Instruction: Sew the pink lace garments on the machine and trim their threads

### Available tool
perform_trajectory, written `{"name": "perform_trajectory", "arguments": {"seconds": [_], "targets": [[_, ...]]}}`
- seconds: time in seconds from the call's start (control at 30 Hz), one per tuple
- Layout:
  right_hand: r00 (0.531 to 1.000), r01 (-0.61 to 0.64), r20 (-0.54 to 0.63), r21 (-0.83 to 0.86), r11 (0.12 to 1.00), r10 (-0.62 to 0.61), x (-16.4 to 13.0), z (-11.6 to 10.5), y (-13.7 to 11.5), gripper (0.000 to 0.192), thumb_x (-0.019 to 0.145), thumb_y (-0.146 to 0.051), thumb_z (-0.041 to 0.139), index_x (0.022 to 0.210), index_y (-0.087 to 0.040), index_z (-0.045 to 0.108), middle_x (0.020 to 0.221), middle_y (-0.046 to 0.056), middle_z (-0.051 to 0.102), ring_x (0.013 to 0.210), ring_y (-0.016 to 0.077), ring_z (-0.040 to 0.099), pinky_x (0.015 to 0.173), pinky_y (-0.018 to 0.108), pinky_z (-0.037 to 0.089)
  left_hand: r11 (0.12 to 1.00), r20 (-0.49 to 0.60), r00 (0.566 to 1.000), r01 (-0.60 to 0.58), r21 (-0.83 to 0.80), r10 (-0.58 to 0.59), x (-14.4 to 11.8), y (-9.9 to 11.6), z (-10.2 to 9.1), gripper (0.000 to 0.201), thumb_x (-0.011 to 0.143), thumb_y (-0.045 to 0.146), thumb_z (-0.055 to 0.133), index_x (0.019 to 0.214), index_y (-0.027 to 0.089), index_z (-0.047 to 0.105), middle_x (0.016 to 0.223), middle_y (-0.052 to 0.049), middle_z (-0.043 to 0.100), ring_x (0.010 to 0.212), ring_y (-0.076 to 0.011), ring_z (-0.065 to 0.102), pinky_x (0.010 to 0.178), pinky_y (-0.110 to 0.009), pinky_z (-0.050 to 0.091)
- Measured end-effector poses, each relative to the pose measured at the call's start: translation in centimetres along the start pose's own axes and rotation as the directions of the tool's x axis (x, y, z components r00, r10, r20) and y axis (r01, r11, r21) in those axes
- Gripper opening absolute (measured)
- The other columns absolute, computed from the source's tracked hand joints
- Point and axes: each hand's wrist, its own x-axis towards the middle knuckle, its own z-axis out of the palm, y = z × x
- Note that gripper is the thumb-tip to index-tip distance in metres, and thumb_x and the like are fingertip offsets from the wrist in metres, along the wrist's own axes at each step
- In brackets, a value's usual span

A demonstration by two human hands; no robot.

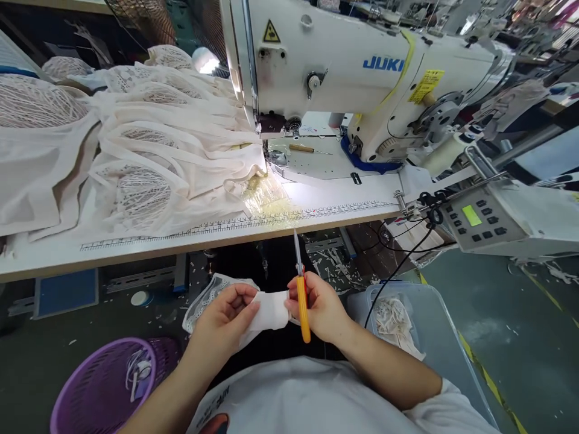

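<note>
Orange-handled scissors [302,290] — smooth white fabric [273,310]

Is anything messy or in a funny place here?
Yes, white scraps are scattered below the sewing table. It looks messy because they lie loose, while a purple basket and a clear bin stand nearby.

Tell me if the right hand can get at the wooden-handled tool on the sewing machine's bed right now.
Probably not until freed: the right hand grips orange-handled scissors and the edge of the white cloth. The way over the table to the wooden-handled tool looks open.
</note>
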Motion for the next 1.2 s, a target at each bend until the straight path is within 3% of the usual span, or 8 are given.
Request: {"name": "perform_trajectory", "arguments": {"seconds": [0.2, 0.37, 0.47, 0.6, 0.73, 0.83, 1.0, 1.2], "targets": [[0.997, -0.043, 0.062, 0.045, 0.998, 0.040, -1.8, -1.3, -1.4, 0.043, 0.056, -0.043, 0.077, 0.078, -0.020, 0.047, 0.067, -0.005, 0.054, 0.057, 0.0098, 0.052, 0.054, 0.024, 0.044, 0.970, 0.108, 0.973, -0.214, 0.112, 0.203, -1.0, 0.8, 0.7, 0.018, 0.064, 0.031, 0.066, 0.076, 0.021, 0.058, 0.065, 0.003, 0.059, 0.062, -0.0124, 0.057, 0.055, -0.021, 0.047], [0.999, 0.005, 0.053, -0.176, 0.984, 0.004, -1.1, -4.2, -2.3, 0.037, 0.064, -0.047, 0.069, 0.076, -0.020, 0.048, 0.068, -0.003, 0.055, 0.059, 0.0127, 0.055, 0.057, 0.028, 0.045, 0.931, 0.123, 0.960, -0.275, 0.238, 0.252, -0.5, 2.2, 0.2, 0.014, 0.067, 0.034, 0.063, 0.071, 0.020, 0.060, 0.063, 0.002, 0.059, 0.057, -0.0124, 0.054, 0.050, -0.022, 0.045], [0.995, 0.089, -0.009, -0.421, 0.903, -0.102, 0.4, -6.7, -3.7, 0.031, 0.067, -0.043, 0.066, 0.072, -0.020, 0.047, 0.066, -0.004, 0.049, 0.058, 0.0115, 0.048, 0.056, 0.027, 0.041, 0.924, 0.125, 0.957, -0.287, 0.252, 0.263, 0.5, 3.1, -0.4, 0.017, 0.066, 0.036, 0.064, 0.072, 0.020, 0.062, 0.064, 0.001, 0.060, 0.057, -0.0127, 0.054, 0.051, -0.022, 0.044], [0.984, 0.141, 0.024, -0.708, 0.692, -0.176, 1.9, -8.9, -7.1, 0.029, 0.070, -0.040, 0.062, 0.067, -0.020, 0.043, 0.063, -0.005, 0.042, 0.058, 0.0109, 0.039, 0.056, 0.026, 0.034, 0.941, 0.130, 0.960, -0.269, 0.204, 0.247, 2.5, 4.2, -0.9, 0.022, 0.063, 0.038, 0.068, 0.072, 0.019, 0.063, 0.067, 0.000, 0.062, 0.060, -0.0130, 0.055, 0.054, -0.022, 0.046], [0.976, 0.217, 0.180, -0.799, 0.561, -0.122, 2.7, -8.2, -8.9, 0.034, 0.070, -0.039, 0.065, 0.064, -0.020, 0.038, 0.063, -0.006, 0.040, 0.056, 0.0095, 0.035, 0.053, 0.023, 0.030, 0.944, 0.151, 0.956, -0.275, 0.182, 0.250, 3.9, 4.6, -1.1, 0.021, 0.065, 0.037, 0.068, 0.074, 0.019, 0.062, 0.067, 0.000, 0.063, 0.060, -0.0133, 0.056, 0.052, -0.021, 0.046], [0.944, 0.314, 0.323, -0.817, 0.484, -0.067, 3.3, -6.8, -8.7, 0.039, 0.065, -0.037, 0.072, 0.063, -0.020, 0.036, 0.062, -0.007, 0.040, 0.054, 0.0087, 0.033, 0.051, 0.022, 0.026, 0.899, 0.182, 0.921, -0.380, 0.220, 0.345, 4.1, 4.2, -1.2, 0.012, 0.069, 0.030, 0.064, 0.074, 0.020, 0.063, 0.069, -0.001, 0.065, 0.062, -0.0137, 0.059, 0.056, -0.021, 0.049], [0.924, 0.355, 0.376, -0.791, 0.498, -0.062, 4.7, -5.7, -8.0, 0.042, 0.066, -0.041, 0.072, 0.063, -0.020, 0.035, 0.062, -0.007, 0.040, 0.053, 0.0084, 0.032, 0.050, 0.021, 0.024, 0.777, 0.230, 0.825, -0.564, 0.279, 0.517, 3.8, 3.4, -1.8, 0.008, 0.072, 0.020, 0.060, 0.076, 0.022, 0.066, 0.077, -0.001, 0.067, 0.069, -0.0141, 0.062, 0.061, -0.020, 0.051], [0.893, 0.395, 0.451, -0.788, 0.471, 0.005, 5.9, -5.8, -8.5, 0.050, 0.067, -0.050, 0.070, 0.058, -0.020, 0.030, 0.056, -0.008, 0.034, 0.050, 0.0083, 0.028, 0.048, 0.021, 0.021, 0.854, 0.203, 0.886, -0.459, 0.245, 0.418, 3.9, 3.2, -2.3, 0.005, 0.073, 0.021, 0.062, 0.077, 0.023, 0.064, 0.079, -0.001, 0.067, 0.067, -0.0139, 0.062, 0.061, -0.020, 0.052]]}}
